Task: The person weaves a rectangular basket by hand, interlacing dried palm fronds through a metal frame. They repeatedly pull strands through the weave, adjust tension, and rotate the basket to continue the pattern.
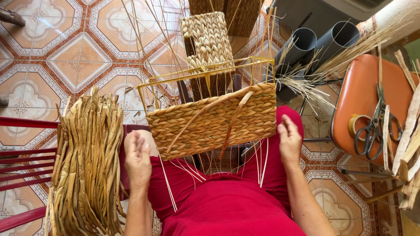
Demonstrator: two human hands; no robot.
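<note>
The half-woven basket (214, 120) sits on the person's lap between the two hands with nothing gripping it, so by my reckoning it could tip off the red-clad knees, or its loose thin strands could snag a sleeve and pull the weave askew. Left hand (138, 159) lies flat and open just left of the basket (near the bundle of dried straps (87, 166)), holding nothing. Right hand (289, 140) is open too, fingers spread, close by the basket's right edge, whether touching I cannot tell.
</note>
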